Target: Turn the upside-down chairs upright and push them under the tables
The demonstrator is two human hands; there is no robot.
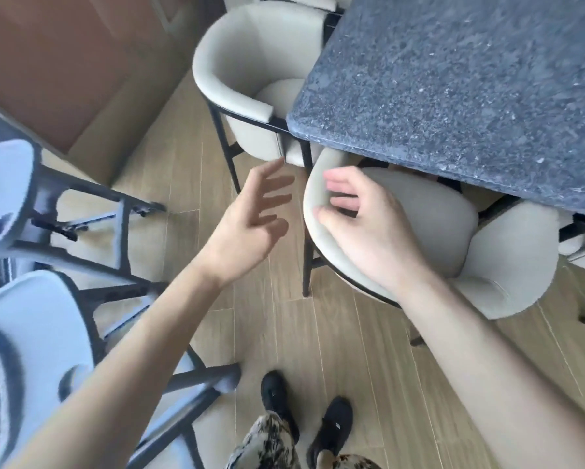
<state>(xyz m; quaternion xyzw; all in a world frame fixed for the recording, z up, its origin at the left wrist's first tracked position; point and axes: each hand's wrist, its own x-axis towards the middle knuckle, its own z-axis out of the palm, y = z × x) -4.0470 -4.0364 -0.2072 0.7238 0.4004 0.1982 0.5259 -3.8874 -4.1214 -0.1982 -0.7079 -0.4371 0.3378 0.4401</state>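
Observation:
A cream upholstered chair [507, 272] stands upright, its seat partly under the dark speckled stone table [453, 79]. My right hand [362, 228] hovers over the chair's curved backrest with its fingers curled and holds nothing. My left hand [250, 225] floats just left of that backrest, fingers spread, empty. A second cream chair [230, 69] stands upright at the table's left end, seat partly under the top. On the left, upside-down chairs [17, 198] show their black legs and pale undersides.
The floor is light wood planks [352, 350]. My two black shoes [304, 421] stand near the bottom middle. A brown wall panel [64, 62] fills the upper left. Black legs [196, 384] of an upturned chair reach toward my feet.

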